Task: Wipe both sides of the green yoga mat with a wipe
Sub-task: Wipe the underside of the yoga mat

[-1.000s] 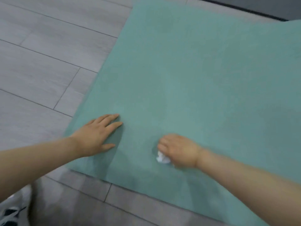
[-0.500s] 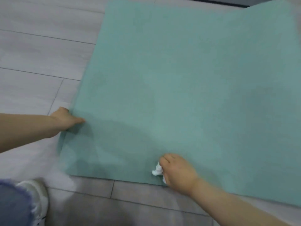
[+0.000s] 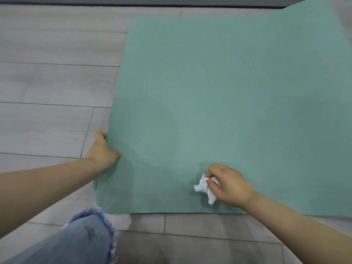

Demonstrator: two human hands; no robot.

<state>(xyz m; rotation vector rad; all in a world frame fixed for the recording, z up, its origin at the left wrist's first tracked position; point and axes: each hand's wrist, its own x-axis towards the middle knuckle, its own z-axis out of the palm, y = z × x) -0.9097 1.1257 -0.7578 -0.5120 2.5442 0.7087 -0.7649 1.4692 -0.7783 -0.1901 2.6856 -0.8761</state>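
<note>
The green yoga mat (image 3: pixel 228 92) lies spread on the floor and fills the middle and right of the view. My left hand (image 3: pixel 102 152) grips its left edge near the front corner, thumb on top and fingers hidden under the mat. My right hand (image 3: pixel 228 184) rests on the mat close to its front edge and holds a crumpled white wipe (image 3: pixel 204 187), which sticks out to the left of the fingers.
Grey wood-look floor planks (image 3: pixel 47 73) surround the mat on the left and in front. A knee in light blue jeans (image 3: pixel 82 239) is at the bottom left. A dark strip (image 3: pixel 133 1) runs along the far edge of the floor.
My left hand went from lying flat on the mat to gripping its left edge. My right hand drew the wipe back toward the front edge. The view swung left.
</note>
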